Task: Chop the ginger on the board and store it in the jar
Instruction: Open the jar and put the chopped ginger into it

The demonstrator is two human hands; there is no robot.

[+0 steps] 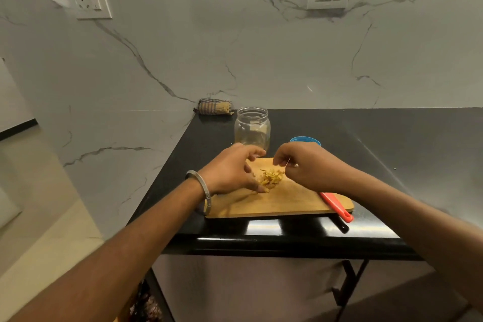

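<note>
A small pile of chopped yellow ginger [271,180] lies in the middle of the wooden cutting board [282,204]. My left hand [230,172] rests at the pile's left side with its fingers spread, the fingertips touching the pieces. My right hand [303,165] hovers at the pile's right side with its fingers curled down; what lies under them is hidden. A knife with a red handle [337,206] lies on the board's right end, its blade covered by my right forearm. The clear jar [252,125] stands open just behind the board.
A blue lid [305,140] sits behind my right hand. A folded striped cloth [214,106] lies against the marble wall at the back of the black counter [392,144]. The counter's front edge runs just below the board, and its left edge drops off beside my left wrist.
</note>
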